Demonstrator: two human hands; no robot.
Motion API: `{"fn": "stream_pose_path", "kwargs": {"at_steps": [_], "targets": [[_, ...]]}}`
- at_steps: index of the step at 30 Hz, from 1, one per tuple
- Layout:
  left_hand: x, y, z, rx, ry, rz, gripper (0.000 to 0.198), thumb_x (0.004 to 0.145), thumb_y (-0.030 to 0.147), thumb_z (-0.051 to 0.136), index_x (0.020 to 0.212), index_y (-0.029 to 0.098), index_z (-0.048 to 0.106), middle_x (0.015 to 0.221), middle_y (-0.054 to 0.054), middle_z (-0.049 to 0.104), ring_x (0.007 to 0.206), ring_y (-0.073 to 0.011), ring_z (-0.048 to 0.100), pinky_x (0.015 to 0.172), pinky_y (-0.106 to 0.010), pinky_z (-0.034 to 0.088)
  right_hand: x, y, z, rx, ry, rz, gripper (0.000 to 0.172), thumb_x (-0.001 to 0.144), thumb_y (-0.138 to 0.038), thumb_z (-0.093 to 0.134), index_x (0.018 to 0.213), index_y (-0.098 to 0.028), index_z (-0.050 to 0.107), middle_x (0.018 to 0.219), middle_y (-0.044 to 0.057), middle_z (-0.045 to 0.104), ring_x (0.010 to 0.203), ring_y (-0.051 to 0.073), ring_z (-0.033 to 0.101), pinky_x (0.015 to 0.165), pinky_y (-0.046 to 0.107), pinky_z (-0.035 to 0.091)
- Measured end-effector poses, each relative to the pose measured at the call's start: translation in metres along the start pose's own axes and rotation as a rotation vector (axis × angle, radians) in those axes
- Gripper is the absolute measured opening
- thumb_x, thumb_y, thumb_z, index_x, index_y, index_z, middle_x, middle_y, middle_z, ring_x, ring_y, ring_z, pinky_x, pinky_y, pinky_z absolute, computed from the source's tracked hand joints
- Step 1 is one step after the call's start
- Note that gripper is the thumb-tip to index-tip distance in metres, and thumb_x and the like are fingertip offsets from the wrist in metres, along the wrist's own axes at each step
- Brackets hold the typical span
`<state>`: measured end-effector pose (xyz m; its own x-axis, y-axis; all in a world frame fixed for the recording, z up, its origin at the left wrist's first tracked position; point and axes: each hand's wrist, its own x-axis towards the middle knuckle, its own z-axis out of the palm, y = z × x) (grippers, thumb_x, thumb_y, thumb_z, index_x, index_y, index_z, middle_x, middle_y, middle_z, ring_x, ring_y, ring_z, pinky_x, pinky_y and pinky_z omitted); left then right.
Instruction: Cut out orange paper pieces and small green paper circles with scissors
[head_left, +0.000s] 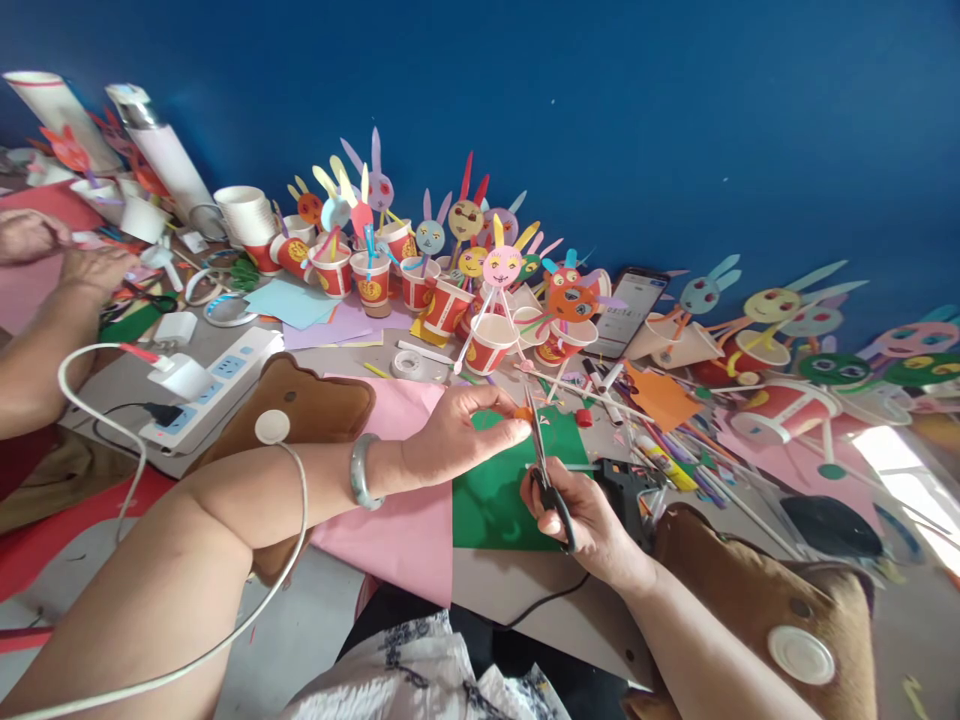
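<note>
My right hand (581,510) is closed around the black handles of a pair of scissors (541,455), whose blades point up and away from me. Between the thumb and fingers of my left hand (469,432) is a small orange piece of paper (522,413), right against the scissor blades. Both hands are above a green sheet of paper (487,510). A pink sheet (397,540) lies under my left wrist, which wears a bangle. Just beyond my hands stands a paper cup (490,345) with a pink rabbit face (502,266) on it.
Several decorated cups line the blue wall. A phone (628,310) leans among them. A power strip (217,385) and brown cushion (319,400) are at left. A glue gun (626,490), pens and another cushion (765,590) lie right. Another person's hands (90,265) work at far left.
</note>
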<state>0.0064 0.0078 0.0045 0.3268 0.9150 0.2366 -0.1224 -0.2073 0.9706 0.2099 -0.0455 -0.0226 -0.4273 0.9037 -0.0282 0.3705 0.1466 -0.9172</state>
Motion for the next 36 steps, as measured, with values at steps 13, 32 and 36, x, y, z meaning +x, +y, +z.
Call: {"fn": "stream_pose_path", "kwargs": {"at_steps": [13,32,36], "targets": [[0.0002,-0.001,-0.0008,-0.004,-0.005,0.003,0.007,0.078,0.021,0.069,0.075,0.015,0.066,0.078,-0.003,0.069,0.078,-0.0141,0.063,0.077,-0.028,0.049,-0.0007,-0.0014,-0.0004,-0.028,-0.007,-0.016,0.071,0.072,-0.088,0.05,0.07,-0.017,0.057,0.063,0.002,0.051,0.058,0.014,0.042,0.051,0.027,0.034],[0.0002,0.0013,-0.0034,-0.008,-0.032,-0.008,0.011,0.08,0.024,0.062,0.074,0.015,0.06,0.075,-0.003,0.064,0.077,-0.0146,0.059,0.076,-0.03,0.048,-0.0015,0.0006,0.001,-0.009,0.025,-0.011,0.071,0.071,-0.087,0.052,0.069,-0.017,0.057,0.064,0.001,0.049,0.058,0.013,0.041,0.049,0.025,0.032],[0.0001,0.0021,-0.0035,-0.003,-0.028,-0.008,0.011,0.079,0.025,0.062,0.073,0.016,0.06,0.074,-0.002,0.063,0.076,-0.0146,0.059,0.075,-0.03,0.048,-0.0015,0.0003,0.0002,-0.006,0.024,-0.014,0.07,0.072,-0.086,0.053,0.069,-0.016,0.057,0.064,0.001,0.049,0.058,0.012,0.039,0.048,0.025,0.032]]}}
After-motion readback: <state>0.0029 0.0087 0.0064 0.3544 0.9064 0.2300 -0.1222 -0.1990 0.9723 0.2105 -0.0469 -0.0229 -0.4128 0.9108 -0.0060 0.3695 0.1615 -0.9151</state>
